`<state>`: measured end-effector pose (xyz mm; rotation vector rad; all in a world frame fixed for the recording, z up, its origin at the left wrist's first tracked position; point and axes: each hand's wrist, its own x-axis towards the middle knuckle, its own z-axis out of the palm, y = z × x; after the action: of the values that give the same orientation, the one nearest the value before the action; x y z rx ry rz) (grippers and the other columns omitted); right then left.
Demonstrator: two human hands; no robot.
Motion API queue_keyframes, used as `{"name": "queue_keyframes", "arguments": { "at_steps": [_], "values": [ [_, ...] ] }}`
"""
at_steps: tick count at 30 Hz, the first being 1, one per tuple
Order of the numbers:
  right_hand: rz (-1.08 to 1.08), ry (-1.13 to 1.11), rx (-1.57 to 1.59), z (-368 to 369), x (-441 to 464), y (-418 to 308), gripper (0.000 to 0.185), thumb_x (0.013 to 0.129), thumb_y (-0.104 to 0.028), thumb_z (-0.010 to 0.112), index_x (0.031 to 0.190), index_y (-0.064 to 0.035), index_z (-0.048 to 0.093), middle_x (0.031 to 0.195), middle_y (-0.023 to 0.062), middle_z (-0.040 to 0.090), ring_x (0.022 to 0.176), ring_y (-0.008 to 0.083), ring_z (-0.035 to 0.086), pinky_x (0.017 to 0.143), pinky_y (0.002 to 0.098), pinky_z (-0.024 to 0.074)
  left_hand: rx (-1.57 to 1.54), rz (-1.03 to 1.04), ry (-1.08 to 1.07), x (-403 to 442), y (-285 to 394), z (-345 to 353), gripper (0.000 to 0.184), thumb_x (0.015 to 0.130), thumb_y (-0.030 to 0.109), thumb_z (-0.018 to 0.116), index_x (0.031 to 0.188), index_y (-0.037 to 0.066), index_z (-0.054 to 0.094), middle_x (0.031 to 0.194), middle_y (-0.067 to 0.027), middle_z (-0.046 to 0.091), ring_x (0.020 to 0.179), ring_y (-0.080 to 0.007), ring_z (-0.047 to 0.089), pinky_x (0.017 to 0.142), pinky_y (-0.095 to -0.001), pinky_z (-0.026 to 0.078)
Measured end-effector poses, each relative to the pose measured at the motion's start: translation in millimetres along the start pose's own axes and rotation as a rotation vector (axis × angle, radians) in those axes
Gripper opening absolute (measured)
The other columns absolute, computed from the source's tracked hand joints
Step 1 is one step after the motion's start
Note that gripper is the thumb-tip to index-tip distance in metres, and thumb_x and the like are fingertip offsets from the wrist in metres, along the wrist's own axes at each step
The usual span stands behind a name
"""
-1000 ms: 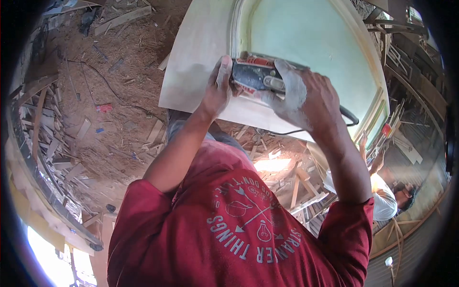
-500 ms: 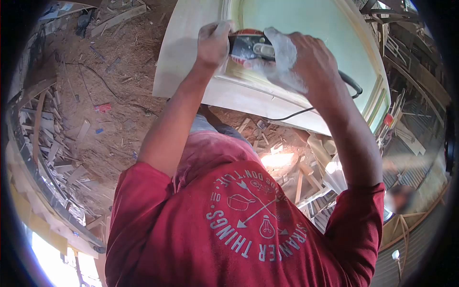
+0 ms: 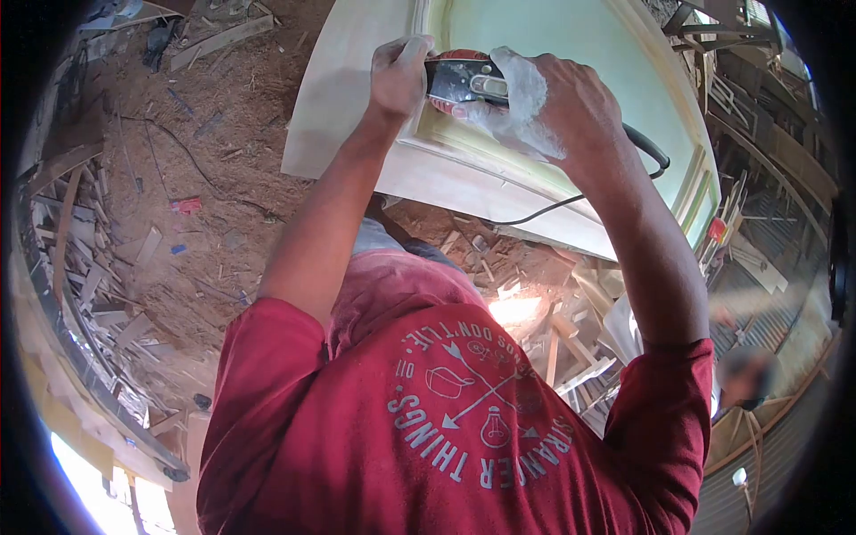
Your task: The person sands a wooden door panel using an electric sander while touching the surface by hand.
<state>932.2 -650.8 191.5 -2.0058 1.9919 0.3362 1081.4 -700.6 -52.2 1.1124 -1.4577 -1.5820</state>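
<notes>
A corded power sander [image 3: 459, 80], black with red-orange parts and a silver lever on its side, rests over the frame of a pale wooden panel [image 3: 343, 107]. My left hand [image 3: 400, 78] is closed on the front end of the tool, fingers mostly hidden behind it. Around the rear of the body wraps my right hand [image 3: 562, 102], its thumb side white with dust. The black cord [image 3: 655, 156] leaves behind my right hand and loops down past the panel's near edge. The sander's underside is hidden.
Sawdust and wood scraps cover the floor [image 3: 214, 169], with another dark cable [image 3: 183, 147] lying on it at left. Stacked offcuts [image 3: 85, 259] line the left side. More timber pieces [image 3: 571, 343] lie at lower right, where a person [image 3: 744, 379] is partly visible.
Both hands and the sander have shifted very slightly left in view, as has the whole scene. My grip looks the same.
</notes>
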Motion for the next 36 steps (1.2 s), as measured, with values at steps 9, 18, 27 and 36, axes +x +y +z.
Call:
{"name": "queue_keyframes", "arguments": {
  "at_steps": [9,18,27,36],
  "values": [
    [-0.014,0.053,-0.027,10.8,-10.2,-4.8,0.063,0.091,-0.069,0.079,0.115,-0.0099,0.081,0.100,0.0163,0.082,0.095,0.0369,0.080,0.089,0.0482,0.0637,-0.146,0.065,0.102,-7.9,6.8,4.5,0.026,0.101,0.020,0.065,0.091,-0.004,0.069,0.084,-0.0048,0.066,0.081,-0.0161,0.058,0.077,-0.0350,0.050],
    [-0.006,0.014,-0.054,7.3,-10.1,-6.3,0.064,0.092,-0.068,0.079,0.119,-0.0105,0.080,0.099,0.0168,0.081,0.098,0.0376,0.080,0.091,0.0507,0.0625,-0.264,0.123,0.197,-10.0,11.3,14.0,0.034,0.102,0.023,0.063,0.088,-0.007,0.071,0.076,-0.0078,0.068,0.073,-0.0155,0.060,0.073,-0.0351,0.052],
    [0.004,-0.078,0.021,-3.1,7.3,4.4,0.061,0.093,-0.058,0.079,0.129,-0.0092,0.078,0.104,0.0229,0.082,0.100,0.0424,0.080,0.092,0.0529,0.0630,-0.093,0.057,0.103,7.9,10.8,5.9,0.029,0.101,0.021,0.064,0.094,-0.006,0.068,0.082,-0.0119,0.069,0.078,-0.0204,0.061,0.078,-0.0389,0.053],
    [0.049,0.000,-0.025,4.6,-7.6,-6.2,0.061,0.091,-0.067,0.080,0.112,-0.0103,0.082,0.096,0.0169,0.082,0.091,0.0384,0.080,0.086,0.0503,0.0638,-0.241,0.064,0.173,-4.8,14.4,12.5,0.034,0.103,0.021,0.062,0.089,-0.009,0.070,0.076,-0.0121,0.068,0.072,-0.0174,0.062,0.072,-0.0379,0.053]
  ]
}}
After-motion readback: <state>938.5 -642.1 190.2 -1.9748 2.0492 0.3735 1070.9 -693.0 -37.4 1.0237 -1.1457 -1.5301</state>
